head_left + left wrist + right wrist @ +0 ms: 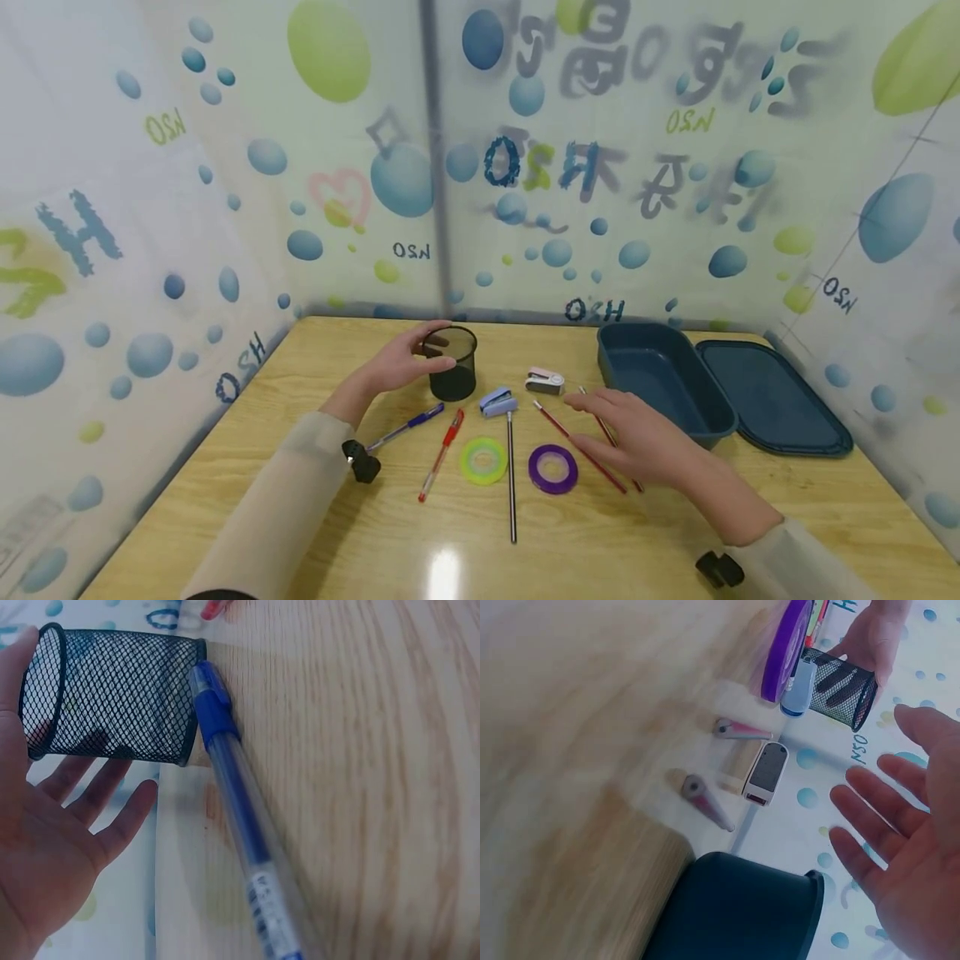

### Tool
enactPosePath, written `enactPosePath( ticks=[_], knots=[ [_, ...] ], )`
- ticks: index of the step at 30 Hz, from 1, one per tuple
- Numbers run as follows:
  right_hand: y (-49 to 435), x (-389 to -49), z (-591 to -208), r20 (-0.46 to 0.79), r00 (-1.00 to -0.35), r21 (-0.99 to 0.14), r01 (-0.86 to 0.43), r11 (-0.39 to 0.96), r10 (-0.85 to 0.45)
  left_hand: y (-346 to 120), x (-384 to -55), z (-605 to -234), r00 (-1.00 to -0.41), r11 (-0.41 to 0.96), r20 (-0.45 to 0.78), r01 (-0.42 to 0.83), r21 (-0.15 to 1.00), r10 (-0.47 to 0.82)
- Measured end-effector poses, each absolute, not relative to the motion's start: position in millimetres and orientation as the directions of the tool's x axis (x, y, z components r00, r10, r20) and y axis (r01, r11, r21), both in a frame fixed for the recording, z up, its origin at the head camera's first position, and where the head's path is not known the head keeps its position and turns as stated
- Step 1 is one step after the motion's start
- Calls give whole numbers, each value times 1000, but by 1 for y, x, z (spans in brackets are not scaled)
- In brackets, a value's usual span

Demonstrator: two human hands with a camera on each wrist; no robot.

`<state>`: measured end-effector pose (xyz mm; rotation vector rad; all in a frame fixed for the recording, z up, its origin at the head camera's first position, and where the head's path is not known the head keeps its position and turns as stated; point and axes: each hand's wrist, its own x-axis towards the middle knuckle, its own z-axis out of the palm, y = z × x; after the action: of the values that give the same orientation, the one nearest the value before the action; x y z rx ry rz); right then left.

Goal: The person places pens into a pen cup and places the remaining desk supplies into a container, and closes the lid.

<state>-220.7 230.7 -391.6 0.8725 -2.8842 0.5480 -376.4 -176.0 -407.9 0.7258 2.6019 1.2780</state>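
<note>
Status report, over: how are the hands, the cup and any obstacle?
Left hand spans upright mesh cup, grip unclear. Right hand holding nothing, near pencils. Possibly in the way: blue pen beside cup.

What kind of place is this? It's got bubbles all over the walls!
Probably a little work or craft corner, though I can't be sure. There's a wooden table with bubble-patterned walls around it, and desk things like a blue pen and a black mesh cup.

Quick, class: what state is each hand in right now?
Left hand: around the mesh cup; whether it grips cannot be told.
Right hand: open, holding nothing.
</note>
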Motion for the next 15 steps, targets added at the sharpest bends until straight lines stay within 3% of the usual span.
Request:
enactPosePath(
  ticks=[9,15],
  knots=[
    [210,-260,-386,49,-801,-546,-522,655,-597,-178,-380,-409,-861,486,66,346,803,503],
    [188,-289,-395,-57,-780,-570,-487,662,-623,-178,-378,-411,-861,478,61,338,811,505]
  ],
)
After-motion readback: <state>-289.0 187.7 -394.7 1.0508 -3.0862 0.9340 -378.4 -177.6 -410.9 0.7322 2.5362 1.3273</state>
